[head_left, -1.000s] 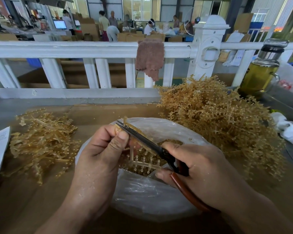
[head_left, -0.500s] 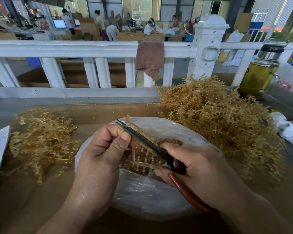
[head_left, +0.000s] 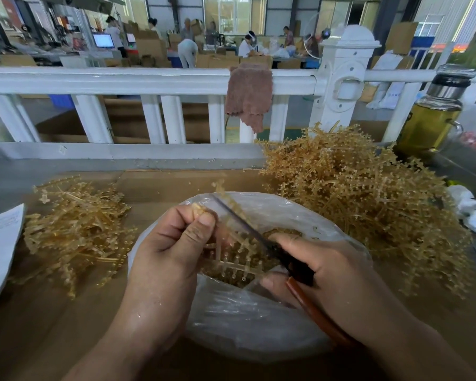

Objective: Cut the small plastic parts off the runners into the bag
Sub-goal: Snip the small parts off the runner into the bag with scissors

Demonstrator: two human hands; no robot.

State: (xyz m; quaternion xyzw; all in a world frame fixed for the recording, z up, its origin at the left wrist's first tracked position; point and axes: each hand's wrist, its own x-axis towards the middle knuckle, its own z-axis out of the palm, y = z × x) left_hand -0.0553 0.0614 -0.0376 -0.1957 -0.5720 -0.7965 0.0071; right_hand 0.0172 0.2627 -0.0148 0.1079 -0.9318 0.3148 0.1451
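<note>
Left hand (head_left: 171,251) grip clamped on amber runner (head_left: 226,264) above bag (head_left: 245,325). Right hand (head_left: 327,265) grip clamped on scissors (head_left: 259,237). Risks, I judge: blades nick left hand; cut parts (head_left: 242,244) spring onto bench (head_left: 52,325).

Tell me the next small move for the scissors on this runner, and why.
Probably squeeze the scissors shut on the next small parts along the runner. The left hand pinches that runner above the open plastic bag. The right hand has the blade laid along its row of parts, and many are uncut, so cut pieces should drop into the bag.
</note>
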